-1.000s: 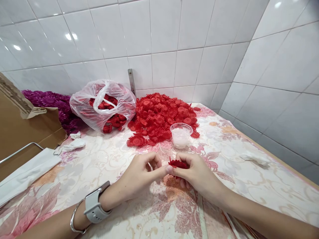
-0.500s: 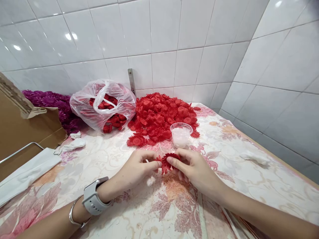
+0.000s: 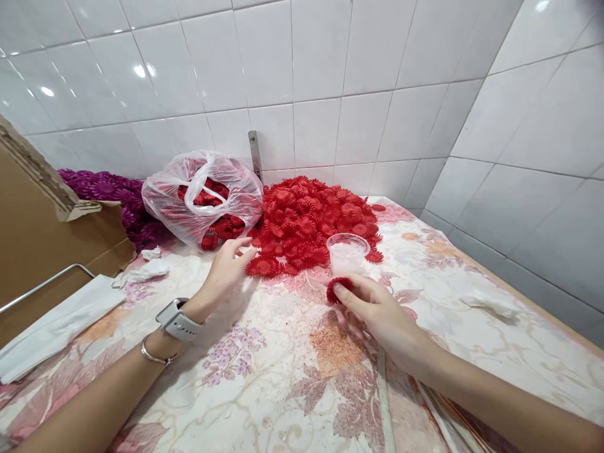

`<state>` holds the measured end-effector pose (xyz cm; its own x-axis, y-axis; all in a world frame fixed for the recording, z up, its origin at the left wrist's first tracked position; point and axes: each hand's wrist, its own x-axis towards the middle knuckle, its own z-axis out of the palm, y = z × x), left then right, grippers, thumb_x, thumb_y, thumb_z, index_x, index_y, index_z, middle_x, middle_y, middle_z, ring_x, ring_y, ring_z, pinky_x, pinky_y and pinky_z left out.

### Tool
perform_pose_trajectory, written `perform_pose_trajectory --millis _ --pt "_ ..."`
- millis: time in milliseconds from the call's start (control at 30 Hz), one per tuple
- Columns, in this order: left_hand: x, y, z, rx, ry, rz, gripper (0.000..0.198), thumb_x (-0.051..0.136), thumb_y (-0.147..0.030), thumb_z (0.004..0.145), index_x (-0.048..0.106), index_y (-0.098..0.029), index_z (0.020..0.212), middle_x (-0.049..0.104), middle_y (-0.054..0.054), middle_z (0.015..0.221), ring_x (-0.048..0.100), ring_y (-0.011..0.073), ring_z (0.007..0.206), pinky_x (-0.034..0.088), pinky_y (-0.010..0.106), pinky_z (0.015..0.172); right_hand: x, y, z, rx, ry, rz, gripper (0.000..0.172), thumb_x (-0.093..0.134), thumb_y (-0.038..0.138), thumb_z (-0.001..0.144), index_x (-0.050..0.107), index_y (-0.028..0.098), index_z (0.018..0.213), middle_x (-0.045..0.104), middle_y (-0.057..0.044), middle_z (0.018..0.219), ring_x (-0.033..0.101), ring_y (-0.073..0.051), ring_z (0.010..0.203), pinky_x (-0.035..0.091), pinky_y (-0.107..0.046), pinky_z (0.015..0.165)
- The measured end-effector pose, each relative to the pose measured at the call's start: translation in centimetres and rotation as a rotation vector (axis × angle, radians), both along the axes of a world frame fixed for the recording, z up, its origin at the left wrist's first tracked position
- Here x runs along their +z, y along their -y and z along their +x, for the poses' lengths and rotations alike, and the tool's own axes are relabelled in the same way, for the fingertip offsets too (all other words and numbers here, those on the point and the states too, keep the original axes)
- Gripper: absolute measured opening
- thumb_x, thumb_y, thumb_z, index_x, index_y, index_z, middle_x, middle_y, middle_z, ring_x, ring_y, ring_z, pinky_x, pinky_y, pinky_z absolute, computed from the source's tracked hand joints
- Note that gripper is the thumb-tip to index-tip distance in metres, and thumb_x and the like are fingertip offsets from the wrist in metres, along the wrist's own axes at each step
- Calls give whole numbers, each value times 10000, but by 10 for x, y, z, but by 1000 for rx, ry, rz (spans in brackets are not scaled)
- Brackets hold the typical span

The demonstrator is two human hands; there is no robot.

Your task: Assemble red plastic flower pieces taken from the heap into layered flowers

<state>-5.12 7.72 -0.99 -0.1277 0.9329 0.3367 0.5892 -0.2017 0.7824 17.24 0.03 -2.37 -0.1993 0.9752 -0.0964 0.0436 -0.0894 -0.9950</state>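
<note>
My left hand (image 3: 226, 270) reaches toward the near left side of a heap of red artificial flower heads (image 3: 311, 217). Its thumb and fingers are apart, with nothing seen between them, close to a single flower lying at the heap's front edge. Between the thumb and fingers of my right hand (image 3: 365, 305) is a dark red artificial flower head (image 3: 338, 290), held low over the tablecloth. Just behind that hand stands a clear plastic cup (image 3: 348, 251) with whitish contents, its lower part partly hidden. The undersides of the right fingers are shaded.
A tied clear plastic bag (image 3: 202, 198) of red flowers sits left of the heap. Purple flowers (image 3: 113, 195) lie behind a cardboard box (image 3: 61, 239) at the left. Crumpled white tissue (image 3: 491, 303) is on the right. A tiled wall (image 3: 316, 56) closes off the back.
My left hand has let go of the red flower and moved forward and left to the heap's edge. My right hand keeps a flower and has shifted slightly.
</note>
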Motion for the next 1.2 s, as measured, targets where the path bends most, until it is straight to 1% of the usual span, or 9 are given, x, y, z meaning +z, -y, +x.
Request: perform_pose_trajectory --millis 100,200,300,400,533,800,967,1100,1200 --pt "2 2 1 29 -6 34 297 534 -303 713 596 -145 956 582 91 1055 533 217 941 379 342 846 1 0 1 16 -34 -24 200 500 378 793 504 181 828 483 59 490 323 -37 324 218 -146 299" --pt "4 14 11 -32 -14 46 235 513 -292 743 596 -159 918 606 62 999 553 191 858 409 316 772 4 0 3 32 -2 8 185 513 345 782 504 169 724 454 64 453 322 -34 339 209 -148 318" --pt "5 31 26 -250 18 -5 174 530 -288 757 606 -173 865 618 38 938 552 175 846 411 291 749 6 0 3 40 35 38 229 525 320 770 465 164 613 448 62 424 337 -33 349 219 -151 333" --pt "4 47 41 -504 180 -234 180 539 -322 772 596 -184 872 608 9 826 555 143 753 429 250 658 7 2 0 59 30 21 234 523 307 766 459 166 591 477 55 420 374 -39 344 244 -156 336" --pt "1 62 53 -656 320 -418 189 550 -341 776 591 -180 866 571 -15 716 504 94 574 414 208 515 5 3 -2 60 50 -6 204 556 310 745 477 168 621 482 57 407 403 -55 343 258 -167 345" --pt "2 74 55 -597 306 -377 225 654 -339 698 509 -166 704 529 -35 655 507 85 558 399 190 489 -4 2 -4 23 148 210 310 615 294 692 371 178 541 367 69 511 332 -63 472 244 -202 440" --pt "2 75 57 -565 246 -396 224 557 -334 764 524 -152 637 517 -37 585 460 68 491 365 190 473 -2 6 -6 -22 343 326 346 622 267 683 328 183 521 332 67 513 308 -76 505 231 -213 464" --pt "2 68 54 -567 298 -463 200 538 -342 759 519 -163 671 503 -47 558 457 79 451 352 205 446 -1 6 -4 -43 223 259 335 588 386 745 396 185 557 404 58 497 357 -79 469 260 -209 437" --pt "5 64 52 -539 267 -384 225 534 -363 762 513 -167 653 491 -43 563 452 88 494 353 213 478 -1 2 1 -133 38 124 344 550 478 762 429 192 614 406 66 449 352 -73 390 249 -197 371"
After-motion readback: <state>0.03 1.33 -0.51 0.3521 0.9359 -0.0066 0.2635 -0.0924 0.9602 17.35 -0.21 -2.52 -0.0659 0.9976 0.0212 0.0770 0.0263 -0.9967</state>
